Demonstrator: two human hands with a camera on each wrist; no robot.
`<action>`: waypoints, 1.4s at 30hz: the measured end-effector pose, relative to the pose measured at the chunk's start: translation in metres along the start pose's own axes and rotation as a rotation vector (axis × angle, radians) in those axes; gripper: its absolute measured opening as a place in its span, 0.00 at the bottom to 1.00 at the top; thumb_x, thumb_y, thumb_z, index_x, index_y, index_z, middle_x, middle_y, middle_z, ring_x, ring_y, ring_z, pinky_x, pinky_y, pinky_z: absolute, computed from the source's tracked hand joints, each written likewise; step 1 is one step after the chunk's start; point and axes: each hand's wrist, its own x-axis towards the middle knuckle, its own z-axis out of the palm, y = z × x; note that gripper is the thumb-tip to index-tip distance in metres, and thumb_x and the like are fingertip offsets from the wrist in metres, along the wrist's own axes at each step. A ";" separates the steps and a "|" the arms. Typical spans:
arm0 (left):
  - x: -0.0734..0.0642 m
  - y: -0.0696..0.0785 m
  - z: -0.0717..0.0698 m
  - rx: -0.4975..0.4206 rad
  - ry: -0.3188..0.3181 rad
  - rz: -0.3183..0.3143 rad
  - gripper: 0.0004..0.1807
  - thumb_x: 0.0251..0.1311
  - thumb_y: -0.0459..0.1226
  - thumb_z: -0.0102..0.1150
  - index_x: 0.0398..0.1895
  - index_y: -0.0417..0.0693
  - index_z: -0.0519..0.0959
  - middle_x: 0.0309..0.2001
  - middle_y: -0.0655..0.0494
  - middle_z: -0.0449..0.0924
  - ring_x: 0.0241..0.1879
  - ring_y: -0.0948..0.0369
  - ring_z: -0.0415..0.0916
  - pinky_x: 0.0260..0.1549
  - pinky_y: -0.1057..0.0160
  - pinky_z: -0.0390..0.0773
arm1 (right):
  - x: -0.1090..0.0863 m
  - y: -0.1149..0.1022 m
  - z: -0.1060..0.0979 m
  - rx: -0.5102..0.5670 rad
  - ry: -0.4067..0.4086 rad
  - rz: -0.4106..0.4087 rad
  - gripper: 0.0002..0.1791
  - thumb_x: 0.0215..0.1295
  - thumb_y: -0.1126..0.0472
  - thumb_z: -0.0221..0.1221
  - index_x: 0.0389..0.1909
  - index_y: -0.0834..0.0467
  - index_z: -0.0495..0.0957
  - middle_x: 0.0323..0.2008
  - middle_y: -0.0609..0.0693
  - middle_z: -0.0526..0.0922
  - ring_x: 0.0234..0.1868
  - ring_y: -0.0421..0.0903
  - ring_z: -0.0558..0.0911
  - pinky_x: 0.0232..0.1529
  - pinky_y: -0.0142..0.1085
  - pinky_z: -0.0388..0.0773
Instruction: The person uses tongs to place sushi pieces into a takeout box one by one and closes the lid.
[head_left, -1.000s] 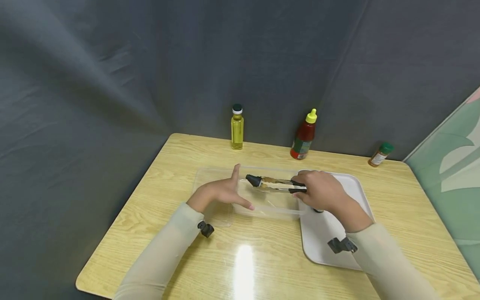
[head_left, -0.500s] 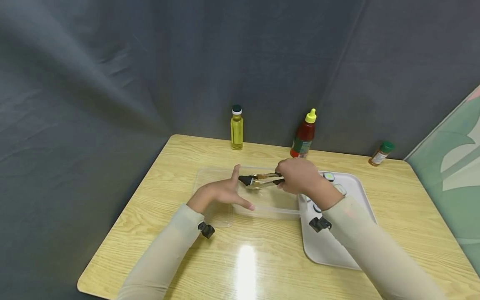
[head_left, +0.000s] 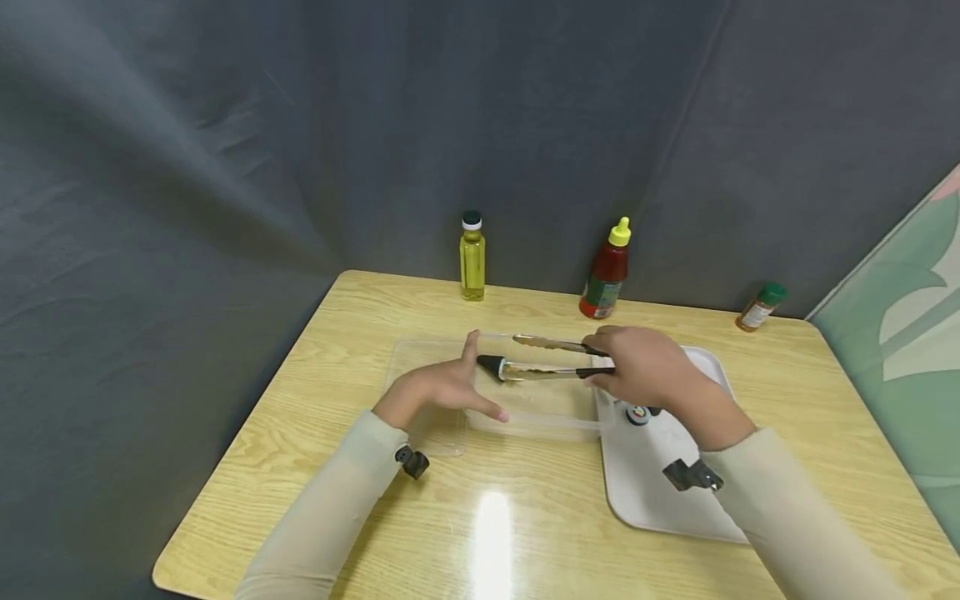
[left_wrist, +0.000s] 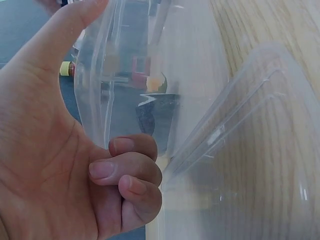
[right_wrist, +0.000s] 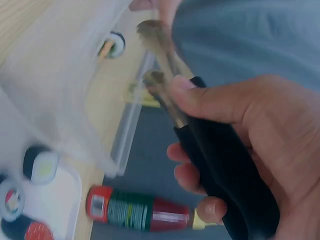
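Counter: wood-grained, beneath both hands (head_left: 558, 508).
Tray (head_left: 667, 492): white, under the right hand and forearm; sushi pieces on it, one round piece (head_left: 637, 415) showing just below that wrist, others partly hidden.
Right hand (head_left: 645, 371): fingers wrapped round the handles of the tongs (head_left: 551, 373), whose two arms stand parted over the box.
Left hand (head_left: 442, 385): spread, thumb and one finger straddling the box's left end, remaining fingers loosely curled at its wall.
Box (head_left: 558, 423): clear, between the hands.
Sushi roll (head_left: 491, 364): dark-wrapped, inside the box, close to the left hand.
Lid (head_left: 408, 354): clear, beneath the left hand, beside the box.
Sauce bottle (head_left: 606, 279): red, yellow cap, beyond the right hand.
Spice jar (head_left: 761, 308): green cap, beyond and well right of the right hand.
Oil bottle (head_left: 472, 262): upright, beyond the left hand.
Curtain (head_left: 480, 108): dark, behind everything.
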 end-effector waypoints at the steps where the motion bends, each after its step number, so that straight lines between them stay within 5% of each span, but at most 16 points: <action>1: 0.000 0.001 0.000 0.000 0.000 -0.002 0.88 0.43 0.73 0.75 0.78 0.67 0.06 0.84 0.32 0.51 0.79 0.42 0.64 0.74 0.45 0.70 | -0.007 0.005 -0.003 0.022 0.008 0.013 0.26 0.63 0.50 0.75 0.57 0.58 0.85 0.46 0.49 0.88 0.40 0.48 0.86 0.42 0.49 0.84; 4: -0.002 0.000 0.000 -0.002 0.000 -0.013 0.88 0.43 0.73 0.76 0.78 0.67 0.07 0.84 0.34 0.50 0.80 0.43 0.62 0.75 0.44 0.69 | -0.023 0.018 -0.008 0.079 0.053 0.048 0.29 0.64 0.50 0.74 0.62 0.59 0.84 0.55 0.54 0.88 0.47 0.52 0.88 0.47 0.53 0.84; 12: -0.002 -0.001 -0.001 -0.001 -0.001 -0.013 0.87 0.46 0.72 0.76 0.79 0.66 0.08 0.84 0.35 0.51 0.79 0.43 0.64 0.74 0.44 0.71 | -0.058 0.061 -0.015 0.069 0.141 0.211 0.32 0.63 0.50 0.74 0.64 0.61 0.82 0.55 0.62 0.88 0.36 0.49 0.83 0.37 0.48 0.80; 18: -0.003 -0.001 -0.002 0.001 0.000 -0.019 0.87 0.46 0.71 0.76 0.79 0.65 0.08 0.84 0.35 0.53 0.79 0.43 0.65 0.74 0.44 0.71 | -0.080 0.087 -0.007 0.025 0.199 0.233 0.32 0.62 0.50 0.75 0.62 0.65 0.83 0.53 0.66 0.88 0.44 0.64 0.88 0.44 0.61 0.82; 25: -0.004 0.003 -0.001 0.009 -0.006 -0.014 0.86 0.48 0.71 0.75 0.80 0.64 0.09 0.85 0.36 0.50 0.81 0.44 0.62 0.75 0.44 0.69 | -0.100 0.113 0.003 -0.040 0.130 0.303 0.34 0.63 0.49 0.73 0.62 0.68 0.82 0.58 0.73 0.84 0.52 0.74 0.85 0.45 0.65 0.80; 30: -0.002 0.004 -0.001 0.011 -0.002 -0.012 0.86 0.48 0.70 0.75 0.80 0.63 0.09 0.85 0.36 0.50 0.81 0.44 0.61 0.75 0.44 0.69 | -0.104 0.127 0.006 -0.071 0.067 0.339 0.33 0.63 0.50 0.72 0.60 0.69 0.82 0.57 0.73 0.84 0.48 0.74 0.85 0.39 0.63 0.81; 37: -0.004 0.005 -0.001 0.011 -0.001 -0.019 0.86 0.48 0.70 0.75 0.80 0.64 0.09 0.84 0.36 0.52 0.80 0.44 0.62 0.75 0.44 0.69 | -0.100 0.139 0.010 -0.084 -0.031 0.366 0.29 0.63 0.49 0.72 0.56 0.67 0.84 0.41 0.66 0.89 0.30 0.59 0.85 0.24 0.50 0.75; 42: -0.004 0.006 -0.001 0.012 0.001 -0.015 0.85 0.50 0.69 0.75 0.80 0.63 0.09 0.85 0.36 0.51 0.81 0.44 0.60 0.76 0.43 0.67 | -0.096 0.140 0.010 -0.060 -0.098 0.404 0.28 0.64 0.49 0.71 0.55 0.65 0.84 0.35 0.60 0.88 0.30 0.55 0.83 0.24 0.48 0.74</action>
